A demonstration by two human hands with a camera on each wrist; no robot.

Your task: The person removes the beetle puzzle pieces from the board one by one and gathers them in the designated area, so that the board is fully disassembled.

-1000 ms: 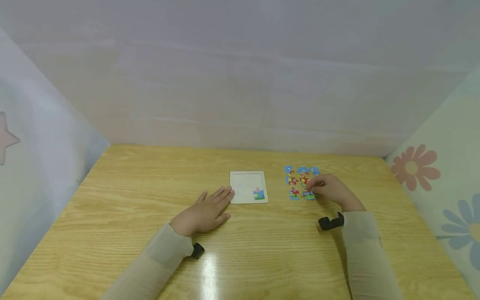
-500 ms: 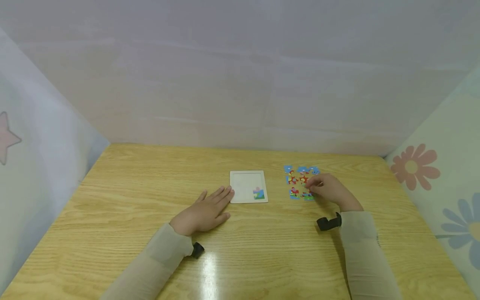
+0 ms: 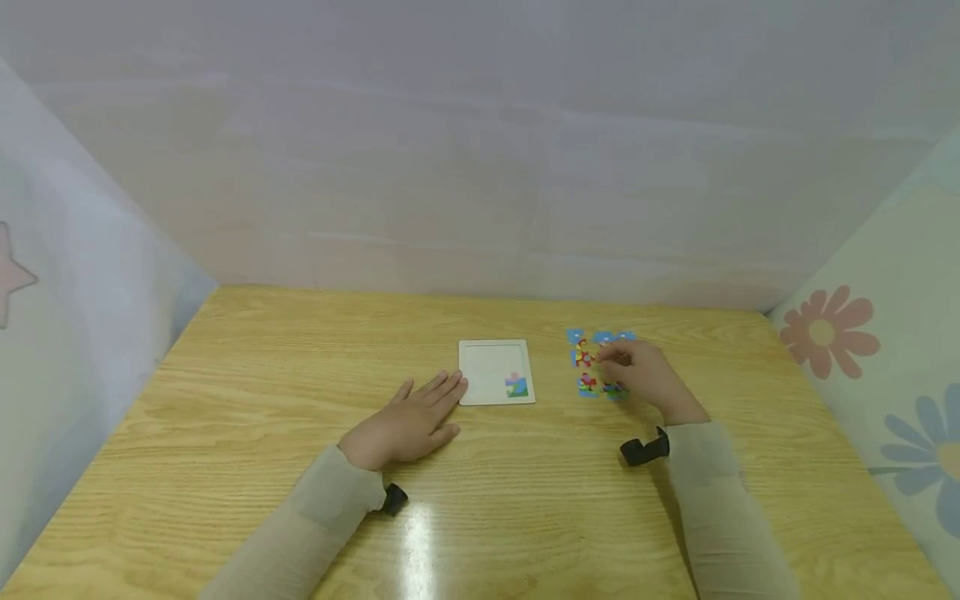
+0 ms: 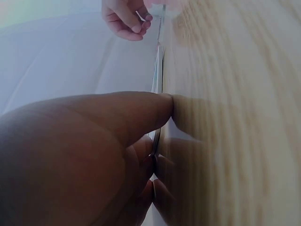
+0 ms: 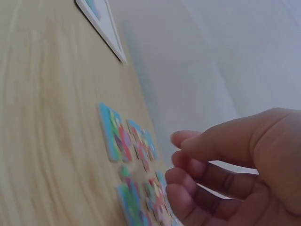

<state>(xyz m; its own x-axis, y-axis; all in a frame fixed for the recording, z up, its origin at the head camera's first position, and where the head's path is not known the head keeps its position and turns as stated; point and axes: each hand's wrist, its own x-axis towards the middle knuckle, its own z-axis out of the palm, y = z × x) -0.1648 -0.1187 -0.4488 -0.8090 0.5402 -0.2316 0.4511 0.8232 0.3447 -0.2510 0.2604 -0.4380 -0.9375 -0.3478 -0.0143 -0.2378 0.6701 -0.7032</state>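
My left hand [image 3: 408, 425] lies flat on the table with its fingers extended, its fingertips at the left edge of a white square puzzle tray [image 3: 480, 367]. In the tray's lower right corner sits one puzzle piece [image 3: 517, 385] in blue, green and pink. My right hand [image 3: 648, 375] hovers over a group of colourful puzzle pieces [image 3: 583, 358] right of the tray. Its fingers are loosely curled, thumb near the index fingertip, and no piece shows between them in the right wrist view. The hand partly covers the right-hand pieces.
The wooden table [image 3: 517, 517] runs back to a pale wall [image 3: 465, 183]. Side panels stand at left and right, the right one printed with flowers [image 3: 825, 333]. A black camera strap [image 3: 645, 450] is on the right wrist.
My right hand has shifted left and slightly away from me, from the lower right pieces toward the middle of the group. The left hand and the tray stay in place.
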